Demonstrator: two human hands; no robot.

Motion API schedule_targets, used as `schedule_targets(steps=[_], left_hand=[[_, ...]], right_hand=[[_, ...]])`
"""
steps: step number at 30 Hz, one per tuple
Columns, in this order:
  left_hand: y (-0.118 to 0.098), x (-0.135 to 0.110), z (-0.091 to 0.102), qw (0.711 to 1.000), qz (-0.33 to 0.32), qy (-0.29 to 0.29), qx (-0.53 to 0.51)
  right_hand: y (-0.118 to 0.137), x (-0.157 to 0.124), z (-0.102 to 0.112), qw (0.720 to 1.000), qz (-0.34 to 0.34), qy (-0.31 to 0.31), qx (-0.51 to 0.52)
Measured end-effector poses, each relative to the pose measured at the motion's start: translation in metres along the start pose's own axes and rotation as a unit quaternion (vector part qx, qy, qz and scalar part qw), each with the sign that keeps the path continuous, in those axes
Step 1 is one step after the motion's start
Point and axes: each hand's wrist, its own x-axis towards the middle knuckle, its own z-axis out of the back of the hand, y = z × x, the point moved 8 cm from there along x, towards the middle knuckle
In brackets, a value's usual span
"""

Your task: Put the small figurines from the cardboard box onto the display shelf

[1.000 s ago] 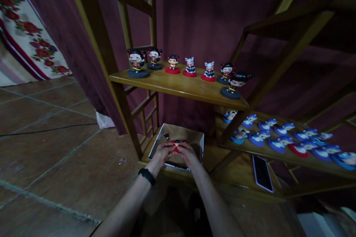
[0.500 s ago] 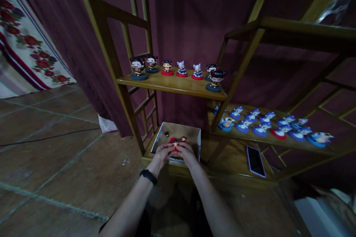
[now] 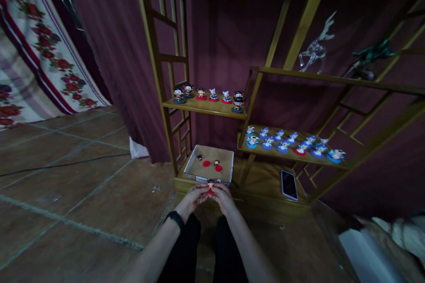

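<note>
Both hands meet low in the middle of the view around a small figurine [image 3: 210,183] with black hair and a red base. My left hand [image 3: 193,197], with a black band on its wrist, and my right hand [image 3: 224,197] are both closed on it, just in front of a shallow cardboard box [image 3: 192,169]. Inside the box lie two red discs [image 3: 212,166] and a couple of small dark pieces. The box rests on the bottom board of a wooden shelf unit [image 3: 206,108].
A row of similar figurines [image 3: 208,95] stands on the shelf above the box. Several blue-based figurines [image 3: 292,144] fill the lower shelf to the right, with a phone [image 3: 288,184] on the board beneath. A clear glass deer [image 3: 314,48] stands higher up. Tiled floor [image 3: 73,185] lies left.
The view has pulled back and up, so more of the shelves shows. My hands have come toward me with the figurine, from over the box to just in front of it.
</note>
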Motion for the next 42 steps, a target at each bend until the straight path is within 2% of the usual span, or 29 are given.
schedule_targets(steps=[3, 8, 13, 25, 42], left_hand=[[0.007, -0.017, 0.001, 1.0, -0.019, 0.014, -0.02], [0.005, -0.038, -0.009, 0.996, -0.071, 0.045, -0.025], [0.003, -0.047, -0.012, 0.994, -0.103, 0.03, -0.023], [0.012, -0.042, -0.003, 0.994, -0.113, 0.006, -0.012], [0.014, -0.033, 0.004, 0.992, -0.126, 0.003, -0.003]], right_hand=[[-0.005, -0.017, -0.003, 1.0, -0.006, 0.014, 0.0], [0.004, -0.038, -0.008, 0.998, 0.011, 0.053, -0.011], [0.002, -0.042, -0.009, 0.998, 0.039, 0.031, -0.024], [-0.004, -0.041, -0.008, 0.996, 0.068, 0.022, -0.062], [-0.009, -0.032, -0.002, 0.993, 0.06, 0.034, -0.091]])
